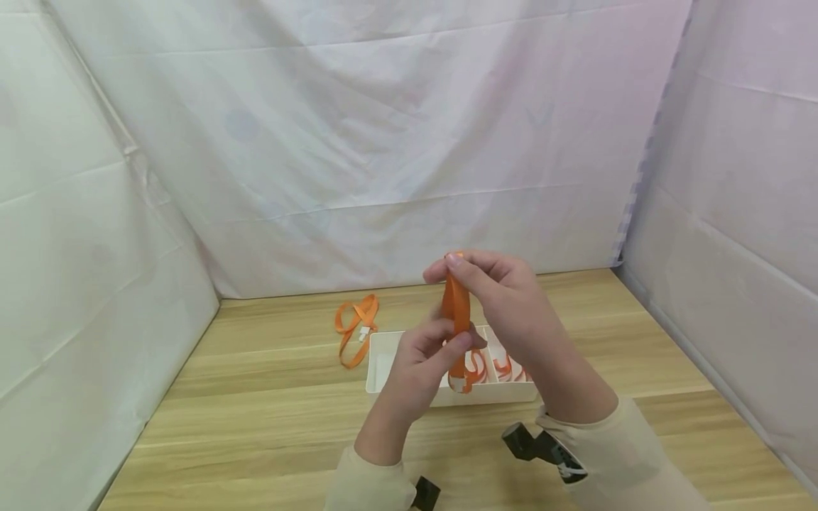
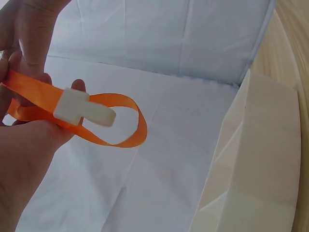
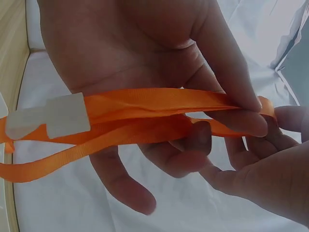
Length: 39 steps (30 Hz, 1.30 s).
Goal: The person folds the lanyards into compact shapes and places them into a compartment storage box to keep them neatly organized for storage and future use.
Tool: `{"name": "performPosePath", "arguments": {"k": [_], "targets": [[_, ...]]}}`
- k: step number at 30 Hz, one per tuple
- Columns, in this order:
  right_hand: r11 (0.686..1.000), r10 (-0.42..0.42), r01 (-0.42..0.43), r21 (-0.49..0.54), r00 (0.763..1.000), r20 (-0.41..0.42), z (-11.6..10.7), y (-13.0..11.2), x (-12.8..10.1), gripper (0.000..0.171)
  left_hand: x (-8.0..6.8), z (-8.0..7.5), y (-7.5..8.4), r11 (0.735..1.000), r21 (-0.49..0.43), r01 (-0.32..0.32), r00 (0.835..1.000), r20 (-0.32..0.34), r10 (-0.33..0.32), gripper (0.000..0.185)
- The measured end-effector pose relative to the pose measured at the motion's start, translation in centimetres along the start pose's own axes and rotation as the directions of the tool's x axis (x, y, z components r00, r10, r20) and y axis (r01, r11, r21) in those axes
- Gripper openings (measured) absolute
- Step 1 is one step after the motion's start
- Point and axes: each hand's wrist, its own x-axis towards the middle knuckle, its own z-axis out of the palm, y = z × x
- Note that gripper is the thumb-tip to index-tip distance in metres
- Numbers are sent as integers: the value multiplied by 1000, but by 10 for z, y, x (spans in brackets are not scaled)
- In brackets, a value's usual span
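Both hands hold one orange lanyard (image 1: 459, 312), folded into a narrow strip, above a white box. My right hand (image 1: 508, 294) pinches its upper end between thumb and fingers. Lower down, my left hand (image 1: 415, 365) grips the strip with thumb and fingers. Below the left hand hangs the lanyard's white plastic clip (image 2: 72, 105), beside a loose orange loop (image 2: 137, 130) in the left wrist view. From the right wrist, several ribbon layers run between the left hand (image 3: 145, 53) and the right hand (image 3: 260, 169).
Under the hands stands the white divided box (image 1: 486, 394), with orange lanyards (image 1: 503, 369) in its right compartments. Another orange lanyard (image 1: 367, 310) with a white clip lies on the wooden table (image 1: 255, 390), left of the box. White cloth (image 1: 383, 142) encloses the back and sides.
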Motion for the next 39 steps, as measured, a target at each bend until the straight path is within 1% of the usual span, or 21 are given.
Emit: {"name": "performPosePath", "arguments": {"k": [3,6,8,10,14,15,17,20,22,24,26,29,33,36,39], "targets": [[1000,1,-1,0,1000,0,-1,1,0,29,-2,0,-1,997,75,-35,999,-6,36,21],[1000,2,-2,-2,1000,-4,-1,1,0,28,-5,0,-2,984,154,-84,996,-21,88,16],[1000,0,0,-5,1000,-6,-1,1,0,28,-7,0,-4,975,197,-103,993,-40,113,15],[1000,-4,4,-12,1000,-8,-1,1,0,28,-7,1,-4,967,220,-125,989,-54,141,15],[1000,-10,10,-20,1000,-14,-1,1,0,28,-8,1,-5,962,226,-152,984,-61,169,16],[1000,-9,9,-21,1000,-16,-1,1,0,29,-9,2,-5,963,227,-147,984,-68,166,16],[1000,-5,5,-22,1000,-20,-1,1,0,29,-10,2,-5,967,230,-111,986,-95,136,18],[1000,-4,3,-21,1000,-21,-1,1,0,29,-12,3,-4,972,232,-35,986,-148,71,20],[1000,-11,11,-19,1000,-18,-1,1,0,30,-14,3,-4,978,210,11,985,-170,26,22],[1000,-17,16,-15,1000,-17,-1,2,0,29,-14,4,-4,981,190,42,984,-177,-8,23],[1000,-20,19,-11,1000,-17,0,2,0,28,-15,5,-5,984,170,60,984,-174,-30,23],[1000,-15,15,-10,1000,-21,-1,3,1,28,-15,5,-7,983,173,58,987,-157,-31,22],[1000,-7,6,-12,1000,-27,-2,3,2,29,-16,4,-11,984,175,-8,993,-112,28,22],[1000,-6,5,-13,1000,-28,-2,3,2,31,-17,3,-13,985,163,-51,994,-89,66,22],[1000,-8,7,-17,1000,-29,-3,4,2,31,-17,4,-14,986,154,-65,993,-87,79,22]]}}
